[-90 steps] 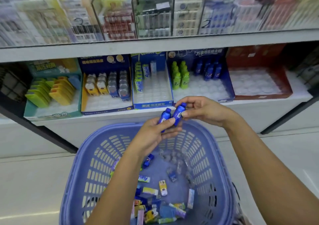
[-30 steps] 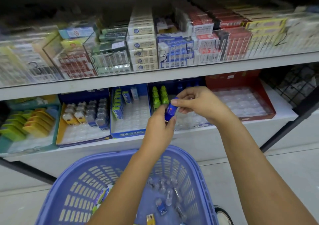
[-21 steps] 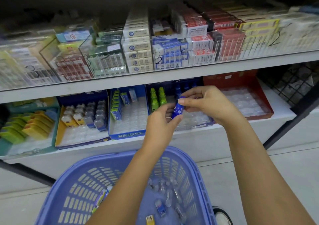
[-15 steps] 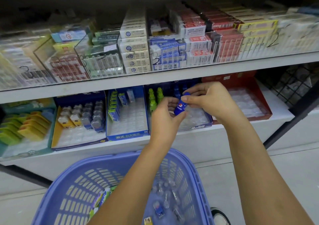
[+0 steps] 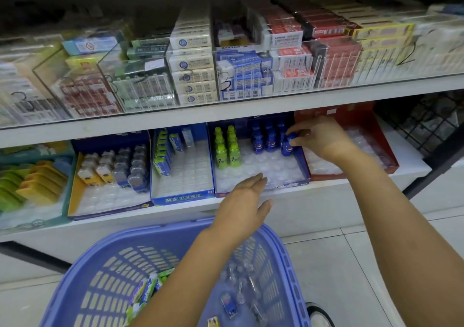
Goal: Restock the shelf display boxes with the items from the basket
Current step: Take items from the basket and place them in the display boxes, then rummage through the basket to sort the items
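Note:
My right hand (image 5: 320,139) reaches into the dark blue display box (image 5: 305,168) on the lower shelf and pinches a small blue bottle (image 5: 287,148) standing at the box's right side, beside other blue bottles (image 5: 263,141) and green bottles (image 5: 227,148). My left hand (image 5: 244,206) hovers with relaxed, straight fingers and holds nothing, just in front of the box's front edge, above the purple basket (image 5: 105,259). The basket holds several small loose items (image 5: 233,299), including green-and-white packs.
Left of the bottle box stand a blue box with green packs (image 5: 183,196), a box with small grey and yellow items (image 5: 110,168) and a teal box (image 5: 30,186). A red box with a clear tray (image 5: 351,161) stands at the right. The upper shelf holds stacked boxes behind clear dividers.
My right hand has carried the blue bottle from in front of my left hand into the display box. My left hand has let go, opened and dropped lower.

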Available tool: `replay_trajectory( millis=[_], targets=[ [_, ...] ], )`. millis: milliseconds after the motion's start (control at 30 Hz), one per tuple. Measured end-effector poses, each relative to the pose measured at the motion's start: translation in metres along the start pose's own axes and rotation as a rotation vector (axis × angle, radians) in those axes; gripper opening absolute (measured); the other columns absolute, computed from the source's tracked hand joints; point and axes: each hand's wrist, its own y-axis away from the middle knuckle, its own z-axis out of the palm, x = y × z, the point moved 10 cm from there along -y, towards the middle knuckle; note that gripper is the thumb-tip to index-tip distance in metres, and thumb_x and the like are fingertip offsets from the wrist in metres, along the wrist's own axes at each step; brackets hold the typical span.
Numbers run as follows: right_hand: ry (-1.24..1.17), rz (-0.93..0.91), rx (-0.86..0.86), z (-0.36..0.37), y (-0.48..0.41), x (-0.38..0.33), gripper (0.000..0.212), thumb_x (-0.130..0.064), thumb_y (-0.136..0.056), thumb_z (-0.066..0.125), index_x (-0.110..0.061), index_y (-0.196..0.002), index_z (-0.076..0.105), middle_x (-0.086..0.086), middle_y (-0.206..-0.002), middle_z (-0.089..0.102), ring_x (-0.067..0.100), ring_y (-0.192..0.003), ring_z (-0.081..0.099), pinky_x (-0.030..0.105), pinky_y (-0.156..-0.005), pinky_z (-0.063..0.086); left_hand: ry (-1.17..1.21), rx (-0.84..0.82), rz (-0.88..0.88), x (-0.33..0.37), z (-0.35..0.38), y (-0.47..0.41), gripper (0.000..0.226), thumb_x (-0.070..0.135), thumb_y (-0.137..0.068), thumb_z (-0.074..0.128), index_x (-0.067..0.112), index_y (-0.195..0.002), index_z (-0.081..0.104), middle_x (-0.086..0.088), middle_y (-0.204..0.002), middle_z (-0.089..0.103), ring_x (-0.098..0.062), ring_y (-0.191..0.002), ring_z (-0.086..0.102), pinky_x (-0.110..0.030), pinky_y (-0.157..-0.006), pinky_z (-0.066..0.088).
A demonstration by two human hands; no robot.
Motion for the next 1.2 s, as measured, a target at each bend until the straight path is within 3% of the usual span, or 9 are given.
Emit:
replay_trajectory(
  millis=[267, 467, 533, 633, 700, 767, 900, 1033, 1200],
  targets=[
    [0.282, -0.060, -0.142, 0.018, -0.008, -0.018, 0.031, -0.016, -0.083, 0.069, -0.014, -0.114, 0.069, 0.008, -0.117, 0.064, 0.021, -0.107, 0.058, 0.018, -0.081, 0.036, -0.004, -0.038, 0.011, -0.004, 0.005, -0.002, 0.058, 0.032, -0.097, 0.048, 0.019, -0.149, 0.027, 0.006, -0.157, 0.020, -0.008, -0.144, 0.018, -0.020, -0.115, 0.016],
    [0.436, -0.008, -0.174, 0.017, 0.003, -0.031, 0.035, -0.015, -0.088, 0.063, -0.012, -0.123, 0.062, 0.011, -0.129, 0.058, 0.027, -0.117, 0.053, 0.028, -0.096, 0.041, 0.085, -0.010, -0.001, 0.004, -0.013, 0.005, 0.052, 0.026, -0.097, 0.048, 0.017, -0.146, 0.034, 0.005, -0.155, 0.028, -0.007, -0.143, 0.020, -0.015, -0.111, 0.012],
    [0.454, -0.015, -0.100, 0.015, 0.014, -0.042, 0.037, -0.012, -0.086, 0.063, -0.008, -0.123, 0.060, 0.016, -0.125, 0.058, 0.032, -0.112, 0.055, 0.031, -0.093, 0.045, 0.166, 0.130, -0.003, 0.001, -0.034, 0.022, 0.040, 0.024, -0.096, 0.051, 0.017, -0.135, 0.050, 0.003, -0.142, 0.048, -0.009, -0.132, 0.040, -0.014, -0.105, 0.025],
    [0.322, -0.101, -0.054, 0.028, 0.045, -0.077, 0.029, -0.017, -0.081, 0.070, -0.007, -0.107, 0.066, 0.016, -0.106, 0.065, 0.031, -0.099, 0.060, 0.028, -0.081, 0.046, 0.251, 0.212, -0.080, -0.034, -0.047, 0.059, 0.018, 0.023, -0.093, 0.054, 0.016, -0.105, 0.066, 0.001, -0.102, 0.068, -0.012, -0.091, 0.062, -0.017, -0.078, 0.043],
    [0.267, -0.174, -0.213, 0.066, 0.073, -0.104, 0.022, -0.026, -0.078, 0.073, -0.013, -0.095, 0.070, 0.006, -0.091, 0.067, 0.022, -0.086, 0.061, 0.023, -0.069, 0.039, 0.222, 0.103, -0.205, -0.074, -0.033, 0.084, 0.015, 0.021, -0.093, 0.055, 0.013, -0.097, 0.067, -0.002, -0.089, 0.070, -0.016, -0.081, 0.064, -0.016, -0.067, 0.040],
    [0.265, -0.230, -0.434, 0.123, 0.104, -0.123, 0.022, -0.031, -0.077, 0.074, -0.017, -0.094, 0.069, -0.001, -0.086, 0.062, 0.015, -0.082, 0.057, 0.021, -0.067, 0.035, 0.168, -0.037, -0.374, -0.123, -0.009, 0.115, 0.015, 0.017, -0.092, 0.057, 0.008, -0.096, 0.068, -0.008, -0.091, 0.071, -0.022, -0.087, 0.065, -0.021, -0.070, 0.041],
    [0.270, -0.194, -0.780, 0.246, 0.159, -0.112, 0.035, -0.031, -0.079, 0.072, -0.016, -0.110, 0.064, 0.003, -0.112, 0.063, 0.019, -0.103, 0.058, 0.026, -0.080, 0.041, 0.025, -0.262, -0.642, -0.204, 0.037, 0.183, 0.023, 0.011, -0.089, 0.055, 0.004, -0.109, 0.066, -0.015, -0.112, 0.067, -0.028, -0.107, 0.061, -0.028, -0.084, 0.042],
    [0.274, -0.116, -0.820, 0.335, 0.184, -0.087, 0.044, -0.023, -0.083, 0.066, -0.009, -0.124, 0.056, 0.014, -0.125, 0.058, 0.029, -0.116, 0.053, 0.031, -0.089, 0.042, -0.012, -0.461, -0.708, -0.243, 0.082, 0.229, 0.037, 0.008, -0.091, 0.051, 0.006, -0.128, 0.055, -0.014, -0.134, 0.055, -0.028, -0.119, 0.053, -0.031, -0.091, 0.041],
    [0.221, -0.011, -0.760, 0.407, 0.192, -0.076, 0.032, -0.025, -0.089, 0.060, -0.007, -0.116, 0.061, 0.018, -0.122, 0.057, 0.031, -0.112, 0.055, 0.035, -0.091, 0.046, -0.119, -0.416, -0.750, -0.271, 0.104, 0.239, 0.035, 0.012, -0.092, 0.048, 0.014, -0.126, 0.058, -0.011, -0.127, 0.059, -0.026, -0.117, 0.055, -0.035, -0.096, 0.046]
  ],
)
